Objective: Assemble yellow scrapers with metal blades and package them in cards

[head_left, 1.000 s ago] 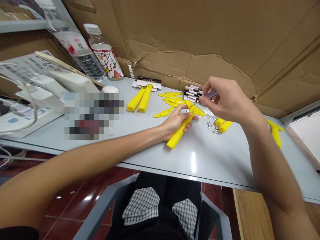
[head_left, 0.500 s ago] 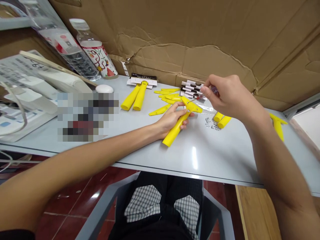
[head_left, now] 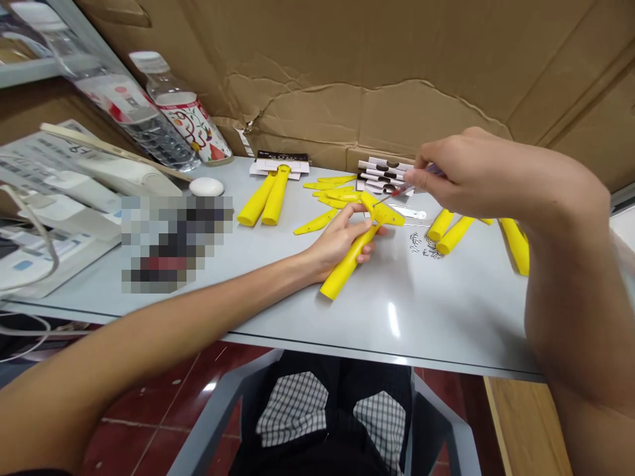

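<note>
Over the middle of the surface, the yellow handle sits in the left hand, fingers wrapped around it just below its crosspiece, its long axis running from the lower end nearest the person up and rightward to that crosspiece. The right hand, above and to the right, has its fingers pinched on a screwdriver, whose shaft slants down leftward to the crosspiece; tip seating cannot be confirmed. The left hand is the nearer, in direct contact.
</note>
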The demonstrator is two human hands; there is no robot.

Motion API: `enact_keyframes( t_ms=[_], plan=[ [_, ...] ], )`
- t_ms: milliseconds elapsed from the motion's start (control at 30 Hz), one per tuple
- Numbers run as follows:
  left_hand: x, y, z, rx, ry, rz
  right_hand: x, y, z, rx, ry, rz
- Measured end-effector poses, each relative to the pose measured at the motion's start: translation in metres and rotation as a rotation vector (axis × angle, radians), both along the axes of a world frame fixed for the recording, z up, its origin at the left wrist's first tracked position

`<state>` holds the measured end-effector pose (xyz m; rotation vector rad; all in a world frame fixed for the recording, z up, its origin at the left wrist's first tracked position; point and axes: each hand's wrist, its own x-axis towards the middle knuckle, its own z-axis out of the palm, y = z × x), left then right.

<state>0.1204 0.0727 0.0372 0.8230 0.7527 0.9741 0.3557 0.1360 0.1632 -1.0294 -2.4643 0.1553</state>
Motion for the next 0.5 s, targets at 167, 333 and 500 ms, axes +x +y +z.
enact_keyframes(
  t_ms=[167,333,500],
  plan=[
    [0.001,-0.002,0.003,-0.002,0.018,0.005,-0.017,-0.031,0.031,-0.168,-0.436,-0.282],
    [0.001,-0.002,0.003,0.008,0.026,0.011,-0.026,-0.042,0.041,-0.132,-0.483,-0.243],
    [0.001,-0.001,0.001,0.016,0.014,0.001,-0.030,-0.041,0.040,-0.040,-0.481,-0.239]
  ],
)
